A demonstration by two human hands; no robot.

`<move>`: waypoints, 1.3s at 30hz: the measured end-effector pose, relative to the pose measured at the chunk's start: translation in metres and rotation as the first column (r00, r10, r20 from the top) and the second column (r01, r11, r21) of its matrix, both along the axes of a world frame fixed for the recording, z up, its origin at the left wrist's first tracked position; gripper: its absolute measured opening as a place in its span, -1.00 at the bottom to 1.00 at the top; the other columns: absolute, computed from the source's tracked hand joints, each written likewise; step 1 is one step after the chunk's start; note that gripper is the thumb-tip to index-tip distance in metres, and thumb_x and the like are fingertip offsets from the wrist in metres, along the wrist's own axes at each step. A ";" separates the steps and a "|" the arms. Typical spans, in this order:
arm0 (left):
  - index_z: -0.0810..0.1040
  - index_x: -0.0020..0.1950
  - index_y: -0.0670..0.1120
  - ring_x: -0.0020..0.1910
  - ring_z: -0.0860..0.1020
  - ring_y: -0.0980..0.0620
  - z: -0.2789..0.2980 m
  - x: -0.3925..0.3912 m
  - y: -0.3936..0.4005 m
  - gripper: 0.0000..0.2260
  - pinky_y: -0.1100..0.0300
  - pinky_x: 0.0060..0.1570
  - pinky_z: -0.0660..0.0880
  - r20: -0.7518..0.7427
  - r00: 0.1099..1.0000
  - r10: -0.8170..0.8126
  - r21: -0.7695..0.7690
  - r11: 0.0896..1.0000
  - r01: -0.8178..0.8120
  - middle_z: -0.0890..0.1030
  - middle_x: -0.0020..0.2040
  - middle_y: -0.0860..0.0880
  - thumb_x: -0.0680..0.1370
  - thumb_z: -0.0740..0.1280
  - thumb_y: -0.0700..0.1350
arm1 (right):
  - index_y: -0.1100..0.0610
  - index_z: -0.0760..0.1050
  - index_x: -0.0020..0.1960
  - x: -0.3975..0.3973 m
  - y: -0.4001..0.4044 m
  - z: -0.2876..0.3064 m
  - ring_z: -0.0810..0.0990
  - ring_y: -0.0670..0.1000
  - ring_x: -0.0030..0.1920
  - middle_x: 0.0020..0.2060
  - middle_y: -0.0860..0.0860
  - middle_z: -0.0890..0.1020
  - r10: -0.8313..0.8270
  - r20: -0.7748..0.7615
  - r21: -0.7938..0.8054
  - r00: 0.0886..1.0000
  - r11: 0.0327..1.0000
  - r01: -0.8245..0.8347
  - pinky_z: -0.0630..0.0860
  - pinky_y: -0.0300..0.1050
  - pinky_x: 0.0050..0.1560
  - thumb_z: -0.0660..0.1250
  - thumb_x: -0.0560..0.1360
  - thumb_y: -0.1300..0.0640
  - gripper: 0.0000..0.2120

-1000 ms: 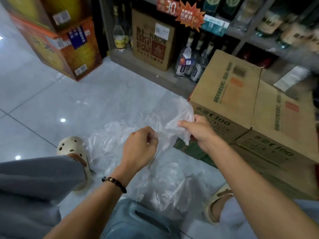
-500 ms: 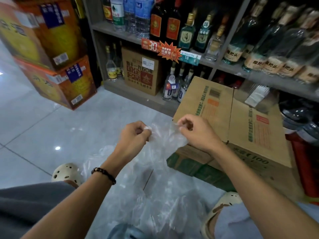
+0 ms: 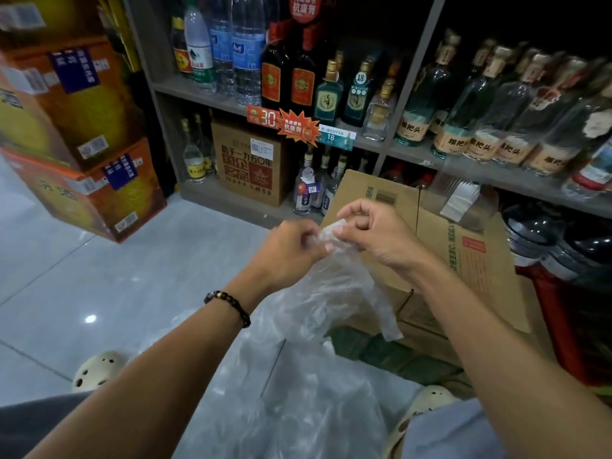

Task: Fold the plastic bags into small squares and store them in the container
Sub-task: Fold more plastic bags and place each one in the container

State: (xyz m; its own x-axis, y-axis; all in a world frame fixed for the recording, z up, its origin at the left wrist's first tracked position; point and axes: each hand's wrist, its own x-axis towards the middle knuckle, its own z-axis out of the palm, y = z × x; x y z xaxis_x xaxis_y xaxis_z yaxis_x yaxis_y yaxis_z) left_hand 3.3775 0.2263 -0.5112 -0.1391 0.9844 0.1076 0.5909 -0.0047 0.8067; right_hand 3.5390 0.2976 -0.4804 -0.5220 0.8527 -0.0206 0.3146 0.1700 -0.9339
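1. Clear plastic bag [image 3: 334,293]: held up in front of the cardboard box [image 3: 463,260], long axis near vertical, top gathered at the hands, body hanging crumpled downward; one strip trailing down and to the right across the box's front face.
2. More clear plastic [image 3: 298,409] spread loosely on the floor [image 3: 116,276] below the hanging bag, left of the box's lower corner; whether joined to the held bag, cannot tell.
3. Left hand [image 3: 288,250]: fingers curled, thumb and fingertips pinched on the bag's top edge, just left of the box's near corner. Beaded bracelet [image 3: 228,306] at the wrist.
4. Right hand [image 3: 374,233]: fingers curled inward, thumb and forefinger pinched on the same gathered top, in front of the box's upper flap. Both hands nearly touching, bunched plastic between them.
5. Edges: box close behind and right of the bag; shelf [image 3: 212,94] of bottles beyond the box; orange cartons [image 3: 82,144] stacked well left of the box.
6. Open tiled floor left of the box, between the cartons and the bag.
7. Cream perforated shoes, one [image 3: 96,369] well left of the box, the other [image 3: 427,405] below it.
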 end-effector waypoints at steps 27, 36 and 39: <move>0.62 -0.02 -0.20 0.11 0.57 -0.31 -0.041 0.030 0.143 -0.62 -0.08 0.06 0.54 0.257 0.887 0.384 -0.181 0.921 -0.346 0.64 0.00 -0.28 0.62 0.24 0.11 | 0.21 0.63 -0.11 0.118 0.139 -0.015 0.63 -0.05 -0.39 -0.25 0.13 0.72 -0.366 0.220 -0.125 0.904 0.909 0.398 0.55 -0.15 -0.30 0.43 0.52 0.23 -0.94; 0.41 0.35 -0.09 0.23 0.38 -0.02 -0.058 0.048 0.102 -0.58 0.11 0.19 0.33 -0.244 0.960 0.135 0.178 0.980 -0.092 0.42 0.27 -0.08 0.63 0.13 0.14 | 0.11 0.50 0.30 0.116 0.133 -0.050 0.47 0.16 0.27 0.26 0.10 0.54 -0.639 0.463 0.483 0.614 0.763 0.430 0.41 0.02 0.26 0.26 0.59 -0.01 -0.66; 0.41 0.33 -0.07 0.24 0.39 0.03 -0.068 0.054 0.065 -0.47 0.11 0.20 0.34 -0.396 0.917 -0.036 0.222 0.966 0.134 0.45 0.27 -0.05 0.52 0.16 0.26 | 0.02 0.52 0.24 0.117 0.106 -0.047 0.51 0.01 0.19 0.19 -0.03 0.55 -0.484 0.363 0.429 0.796 0.845 0.318 0.45 0.03 0.20 0.22 0.61 -0.12 -0.68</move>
State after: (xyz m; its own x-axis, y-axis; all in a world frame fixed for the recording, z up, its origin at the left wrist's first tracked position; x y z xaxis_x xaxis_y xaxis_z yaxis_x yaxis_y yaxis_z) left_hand 3.4315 0.2909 -0.5787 0.0446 0.9283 0.3691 0.8438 -0.2327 0.4836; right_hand 3.6556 0.4036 -0.5270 -0.1333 0.9782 0.1593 0.7855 0.2023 -0.5849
